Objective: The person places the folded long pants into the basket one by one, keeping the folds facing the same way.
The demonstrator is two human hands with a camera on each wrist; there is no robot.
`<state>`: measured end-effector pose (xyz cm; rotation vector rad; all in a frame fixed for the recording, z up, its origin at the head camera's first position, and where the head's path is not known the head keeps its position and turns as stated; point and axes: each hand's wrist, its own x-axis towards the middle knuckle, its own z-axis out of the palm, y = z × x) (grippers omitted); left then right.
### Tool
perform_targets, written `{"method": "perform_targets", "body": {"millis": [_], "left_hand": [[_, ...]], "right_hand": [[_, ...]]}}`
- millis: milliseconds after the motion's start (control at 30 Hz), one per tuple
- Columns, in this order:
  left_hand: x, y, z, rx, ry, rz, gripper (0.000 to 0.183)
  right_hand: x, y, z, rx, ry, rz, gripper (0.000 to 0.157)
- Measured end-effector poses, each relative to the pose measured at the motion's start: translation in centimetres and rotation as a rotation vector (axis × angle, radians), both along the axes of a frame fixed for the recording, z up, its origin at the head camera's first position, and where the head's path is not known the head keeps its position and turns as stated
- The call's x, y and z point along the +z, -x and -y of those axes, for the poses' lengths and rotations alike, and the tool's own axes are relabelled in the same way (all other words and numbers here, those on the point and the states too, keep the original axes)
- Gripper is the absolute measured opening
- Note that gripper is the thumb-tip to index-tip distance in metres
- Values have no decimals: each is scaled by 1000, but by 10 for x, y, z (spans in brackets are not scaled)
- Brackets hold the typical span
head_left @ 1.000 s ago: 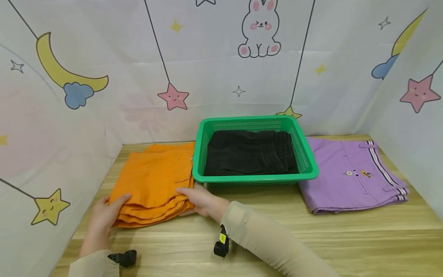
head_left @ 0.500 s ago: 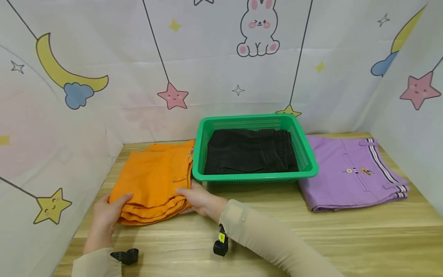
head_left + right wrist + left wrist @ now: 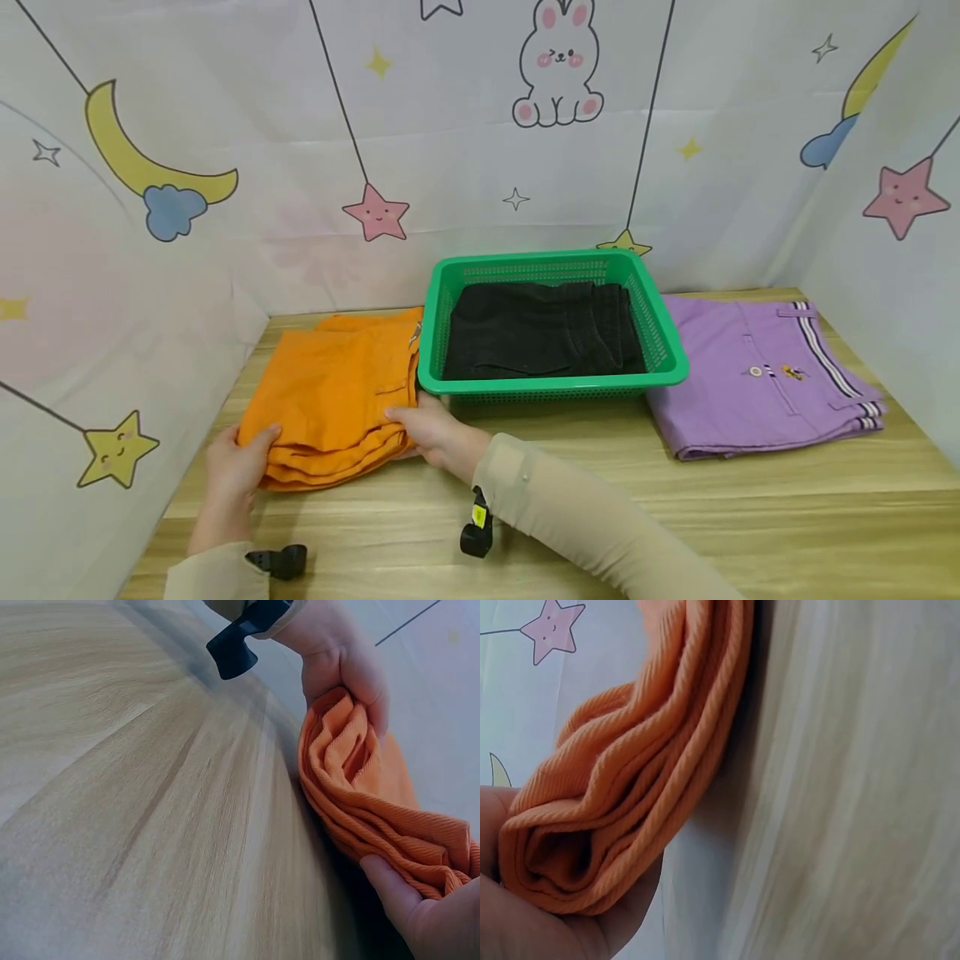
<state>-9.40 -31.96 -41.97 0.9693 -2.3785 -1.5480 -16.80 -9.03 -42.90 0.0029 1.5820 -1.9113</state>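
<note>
Folded orange trousers (image 3: 330,379) lie in a thick stack on the left of the table, beside the green basket (image 3: 555,386). My left hand (image 3: 234,467) grips their near left corner, thumb on top and fingers underneath. At the near right corner my right hand (image 3: 438,429) holds the layers the same way, its other fingers partly hidden. Rolled layers of the orange cloth (image 3: 660,765) show in the left wrist view, gripped by the left hand (image 3: 532,919). Both hands appear in the right wrist view, with a shadowed gap under the cloth edge.
Folded black trousers (image 3: 532,329) lie inside the basket. To its right are folded purple trousers (image 3: 750,375) with a striped waistband, partly behind the basket. A wood-grain table (image 3: 600,450) carries everything. White printed curtains (image 3: 465,150) stand at the back and sides.
</note>
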Motion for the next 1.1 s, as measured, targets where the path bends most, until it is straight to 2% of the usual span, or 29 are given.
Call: {"method": "perform_targets", "body": {"millis": [333, 500, 700, 1100], "left_hand": [[1, 2, -6, 48, -20, -34, 65], [0, -2, -7, 62, -67, -36, 67], [0, -6, -7, 69, -70, -27, 69], [2, -10, -10, 123, -85, -49, 66]], "right_hand": [[4, 1, -1, -19, -9, 0, 43], [4, -1, 0, -25, -32, -21, 47], [6, -3, 2, -33, -65, -67, 53], [7, -4, 4, 5, -48, -157, 39]]}}
